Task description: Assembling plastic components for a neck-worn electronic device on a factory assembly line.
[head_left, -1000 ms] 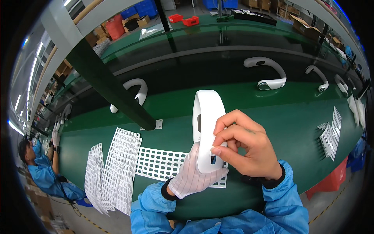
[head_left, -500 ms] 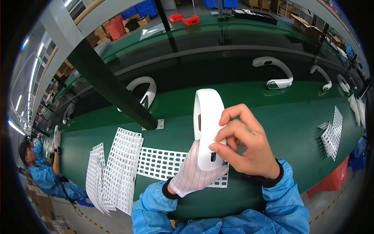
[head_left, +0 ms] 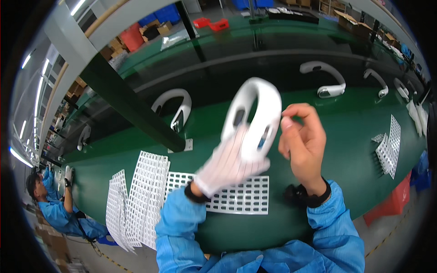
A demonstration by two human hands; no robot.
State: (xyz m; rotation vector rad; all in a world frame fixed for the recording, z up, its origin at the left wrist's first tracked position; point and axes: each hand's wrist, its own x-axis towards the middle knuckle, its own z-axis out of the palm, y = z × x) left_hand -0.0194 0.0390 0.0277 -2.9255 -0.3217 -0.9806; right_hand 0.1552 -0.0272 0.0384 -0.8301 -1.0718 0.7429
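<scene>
Over the green table, my gloved left hand (head_left: 227, 166) grips a white U-shaped neckband device (head_left: 268, 102) near one end. The device is tilted, slightly blurred, with dark oval patches on both arms. To its right, my bare right hand (head_left: 304, 143) is raised with thumb and forefinger pinched close beside the device's outer edge. Anything between those fingertips is too small to make out. Below the hands lies a white sheet with rows of dark oval openings (head_left: 248, 193), partly covered by my left hand.
More perforated white sheets (head_left: 148, 195) lie to the left, with a bent one (head_left: 388, 150) far right. Similar devices stand along the line, one (head_left: 177, 107) behind the green post (head_left: 132, 104), another (head_left: 330, 79) at back right. A co-worker (head_left: 59, 200) sits far left.
My left hand has turned and tilted the device, so both its arms now show. My right hand has come off the device and moved slightly right, its fingers still pinched.
</scene>
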